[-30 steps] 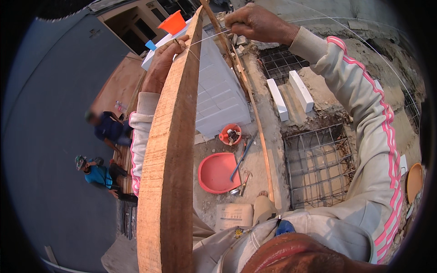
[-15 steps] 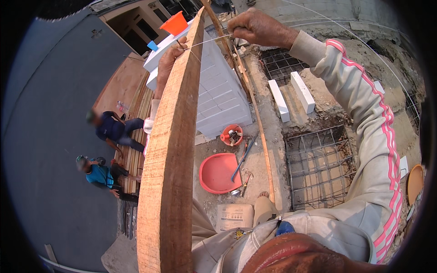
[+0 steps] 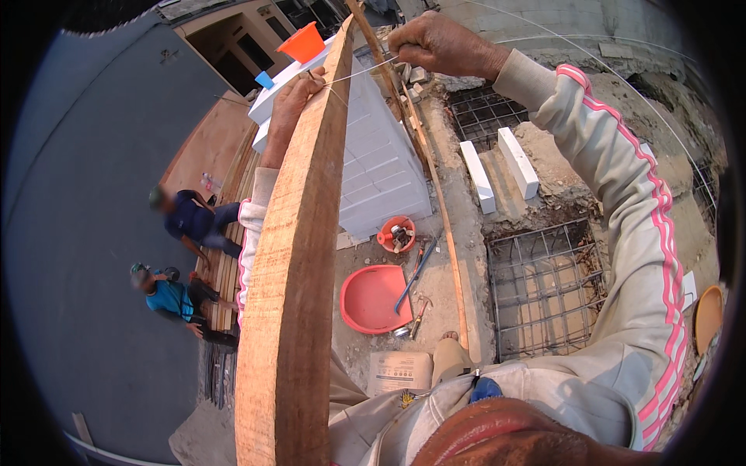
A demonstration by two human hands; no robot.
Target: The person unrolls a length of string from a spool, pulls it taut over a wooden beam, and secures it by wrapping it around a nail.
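Observation:
A long rough timber plank [image 3: 291, 272] rises from the lower edge to the top, close in front of me. At its upper left edge my left hand [image 3: 291, 102] is closed, pinching around a thin dark nail [image 3: 311, 74]. A white string [image 3: 359, 73] runs from there across the plank's face to my right hand [image 3: 444, 48]. The right fist is closed on the string and holds it taut, clear of the wood. A short loose tail of string hangs over the plank. The plank hides part of my left forearm.
White blocks [image 3: 381, 163] are stacked behind the plank, with an orange tub [image 3: 301, 43] and blue cup [image 3: 264, 80] on top. Below lie a red basin [image 3: 373, 299], a bucket [image 3: 396, 233] and a hammer [image 3: 420, 317]. Rebar-filled pits [image 3: 544, 283] lie right; two people sit left.
My left hand and the plank's upper part have shifted slightly right in view. More of my left sleeve shows beside the plank. The right hand keeps its grip on the string.

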